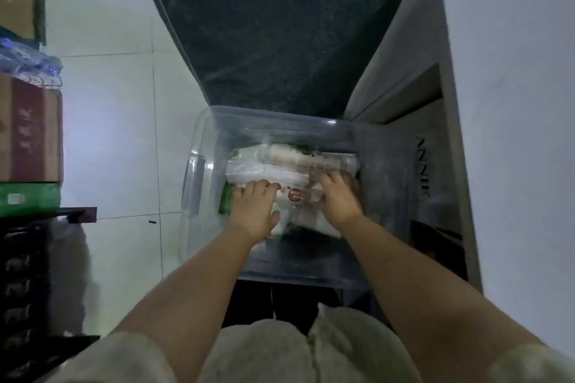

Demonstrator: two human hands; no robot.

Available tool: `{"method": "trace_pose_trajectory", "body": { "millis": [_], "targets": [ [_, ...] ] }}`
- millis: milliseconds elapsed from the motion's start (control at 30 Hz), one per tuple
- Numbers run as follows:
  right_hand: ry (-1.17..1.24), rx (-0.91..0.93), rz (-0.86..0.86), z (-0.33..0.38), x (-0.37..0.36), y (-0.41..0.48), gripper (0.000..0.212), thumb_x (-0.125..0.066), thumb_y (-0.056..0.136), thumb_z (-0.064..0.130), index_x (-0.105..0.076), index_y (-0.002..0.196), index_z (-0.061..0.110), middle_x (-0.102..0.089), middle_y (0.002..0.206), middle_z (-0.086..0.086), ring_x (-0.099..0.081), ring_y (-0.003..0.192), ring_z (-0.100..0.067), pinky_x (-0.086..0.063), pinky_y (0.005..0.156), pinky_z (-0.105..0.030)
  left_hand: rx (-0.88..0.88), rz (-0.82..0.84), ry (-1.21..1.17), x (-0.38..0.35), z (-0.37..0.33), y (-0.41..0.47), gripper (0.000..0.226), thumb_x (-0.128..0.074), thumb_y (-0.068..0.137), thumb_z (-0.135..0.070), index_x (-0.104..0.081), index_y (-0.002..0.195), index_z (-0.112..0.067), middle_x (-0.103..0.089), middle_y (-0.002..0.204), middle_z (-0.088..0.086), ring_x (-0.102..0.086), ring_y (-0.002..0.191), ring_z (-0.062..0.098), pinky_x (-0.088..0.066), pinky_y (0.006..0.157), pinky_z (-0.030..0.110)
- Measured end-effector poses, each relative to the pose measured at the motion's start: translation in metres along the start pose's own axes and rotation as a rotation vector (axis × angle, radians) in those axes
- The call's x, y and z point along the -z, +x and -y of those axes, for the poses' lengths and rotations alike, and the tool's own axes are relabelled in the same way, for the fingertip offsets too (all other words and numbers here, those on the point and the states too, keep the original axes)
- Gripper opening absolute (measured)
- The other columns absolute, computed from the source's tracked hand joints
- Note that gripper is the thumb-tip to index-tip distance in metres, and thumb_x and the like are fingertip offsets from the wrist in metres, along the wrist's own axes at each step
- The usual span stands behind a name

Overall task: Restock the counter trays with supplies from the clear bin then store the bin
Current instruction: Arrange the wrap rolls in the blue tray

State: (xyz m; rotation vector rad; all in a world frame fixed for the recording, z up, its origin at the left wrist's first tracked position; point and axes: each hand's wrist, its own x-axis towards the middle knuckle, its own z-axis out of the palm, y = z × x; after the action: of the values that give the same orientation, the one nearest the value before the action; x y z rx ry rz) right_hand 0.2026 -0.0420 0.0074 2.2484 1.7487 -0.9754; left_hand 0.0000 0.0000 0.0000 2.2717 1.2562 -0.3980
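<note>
A clear plastic bin (pixel 199 165) stands on the floor right in front of me, at the near end of a dark counter top. Inside it lie plastic-wrapped sleeves of paper supplies (pixel 298 162), white and brown with a red mark, plus something green at the left. Both my hands are down in the bin. My left hand (pixel 253 207) rests palm down on the left end of the nearest sleeve, fingers curled over it. My right hand (pixel 339 197) presses on the right end of the same sleeve. The picture is blurred, so the grip is unclear.
The dark speckled counter top (pixel 280 28) runs away from me above the bin. A grey cabinet with an open shelf (pixel 429 121) stands at the right. Cardboard boxes (pixel 31 130) and a black rack (pixel 28 261) line the left, with white tiled floor (pixel 124 134) between.
</note>
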Motion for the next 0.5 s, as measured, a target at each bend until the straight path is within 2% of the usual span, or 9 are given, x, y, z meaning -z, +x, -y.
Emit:
{"method": "trace_pose_trajectory", "body": {
  "millis": [100,167,233,333,433,500],
  "targets": [
    [0.057,-0.078,-0.072,-0.012,-0.018,0.045,0.044,-0.051,0.087,0.014,-0.048,0.130,0.022,-0.045,0.135,-0.010,-0.038,0.124,-0.034,-0.033,0.103,-0.049,-0.082,0.086,0.098,-0.029,0.000,0.038,0.058,-0.062,0.081,-0.036,-0.038,0.133,-0.026,-0.046,0.131,0.003,-0.042,0.117,0.027,-0.037,0.095,0.043],
    [0.101,-0.066,-0.062,-0.016,-0.033,0.068,0.058,-0.054,0.085,0.022,-0.036,0.139,0.029,-0.038,0.142,-0.008,-0.033,0.127,-0.034,-0.029,0.106,-0.047,-0.111,0.142,0.174,-0.048,-0.001,0.055,0.058,-0.062,0.080,-0.032,-0.039,0.132,-0.022,-0.045,0.130,0.006,-0.041,0.118,0.029,-0.035,0.096,0.044],
    [0.026,0.006,-0.088,-0.023,-0.049,0.086,0.072,-0.059,0.079,0.019,-0.028,0.142,0.030,-0.036,0.143,-0.010,-0.032,0.125,-0.036,-0.030,0.106,-0.048,-0.129,0.131,0.222,-0.067,-0.001,0.067,0.058,-0.062,0.079,-0.031,-0.040,0.131,-0.020,-0.044,0.131,0.008,-0.039,0.120,0.030,-0.030,0.101,0.046],
    [-0.073,0.025,-0.141,-0.030,-0.061,0.108,0.071,-0.063,0.077,0.017,-0.030,0.140,0.025,-0.039,0.139,-0.013,-0.036,0.122,-0.037,-0.030,0.105,-0.049,-0.108,0.100,0.242,-0.086,0.000,0.080,0.060,-0.060,0.080,-0.026,-0.037,0.135,-0.020,-0.043,0.133,0.009,-0.036,0.124,0.031,-0.023,0.109,0.050],
    [-0.060,0.017,-0.116,-0.029,-0.061,0.116,0.074,-0.067,0.075,0.016,-0.031,0.140,0.025,-0.039,0.139,-0.012,-0.034,0.124,-0.037,-0.028,0.107,-0.049,-0.119,0.082,0.233,-0.089,0.003,0.086,0.060,-0.059,0.079,-0.022,-0.039,0.135,-0.023,-0.046,0.129,0.008,-0.039,0.121,0.030,-0.027,0.104,0.047],
    [-0.038,0.033,-0.143,-0.028,-0.054,0.109,0.072,-0.068,0.073,0.015,-0.035,0.137,0.025,-0.044,0.134,-0.011,-0.038,0.119,-0.035,-0.032,0.102,-0.047,-0.138,0.067,0.235,-0.081,0.004,0.081,0.056,-0.061,0.078,-0.020,-0.044,0.131,-0.023,-0.048,0.127,0.007,-0.041,0.119,0.030,-0.027,0.102,0.046]
  ]
}}
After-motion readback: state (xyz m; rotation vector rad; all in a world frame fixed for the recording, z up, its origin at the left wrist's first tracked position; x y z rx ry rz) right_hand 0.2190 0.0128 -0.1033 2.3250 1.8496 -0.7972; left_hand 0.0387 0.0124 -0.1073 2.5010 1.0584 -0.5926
